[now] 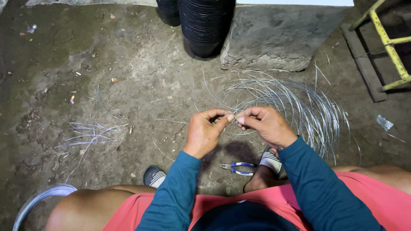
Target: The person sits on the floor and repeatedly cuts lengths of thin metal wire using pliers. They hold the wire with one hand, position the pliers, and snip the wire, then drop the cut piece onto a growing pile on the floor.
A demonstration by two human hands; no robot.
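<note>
My left hand (206,131) and my right hand (265,125) meet in front of me, fingertips pinched together on a thin strand of steel wire (233,118). That strand runs off into a loose coil of wire (299,107) lying on the dirt floor just beyond my right hand. Blue-handled pliers (236,168) lie on the ground below my hands, between my sandalled feet. Both arms wear dark teal sleeves.
A pile of short cut wire pieces (92,133) lies to the left. Another wire coil (40,200) sits at the lower left by my knee. A concrete block (278,38), stacked black pots (205,25) and a yellow metal frame (389,47) stand at the back.
</note>
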